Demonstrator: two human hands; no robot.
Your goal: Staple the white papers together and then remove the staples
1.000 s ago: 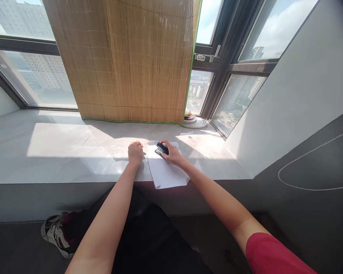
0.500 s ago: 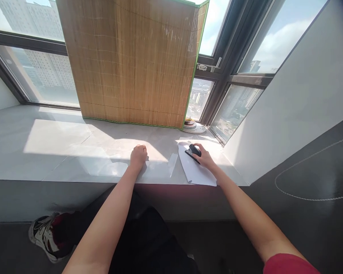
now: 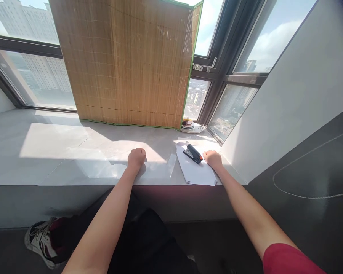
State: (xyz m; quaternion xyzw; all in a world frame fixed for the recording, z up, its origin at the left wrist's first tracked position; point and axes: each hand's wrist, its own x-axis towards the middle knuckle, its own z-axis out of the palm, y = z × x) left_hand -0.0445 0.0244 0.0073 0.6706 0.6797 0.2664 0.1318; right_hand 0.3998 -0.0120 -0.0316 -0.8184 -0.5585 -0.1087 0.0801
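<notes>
A black stapler (image 3: 193, 153) with an orange-red spot at its near end lies on white paper sheets (image 3: 198, 177), toward the right of the windowsill. Just right of the stapler, apart from it, my right hand (image 3: 213, 159) rests in a loose fist by the paper's edge. My left hand (image 3: 136, 157) is closed in a fist on the sill, well left of the paper. Nothing shows in either hand. Between my left hand and the paper lies a clear, flat strip (image 3: 172, 161).
The pale windowsill (image 3: 60, 171) runs across in front of me. A bamboo mat blind (image 3: 128, 68) with green edging stands against the window. Stacked plates (image 3: 191, 126) sit in the corner beside it. A white wall (image 3: 286, 80) slopes at the right.
My right hand has let go of the stapler and moved a little to the right, closing into a fist. The stapler stays on the paper. My left hand remains a fist.
</notes>
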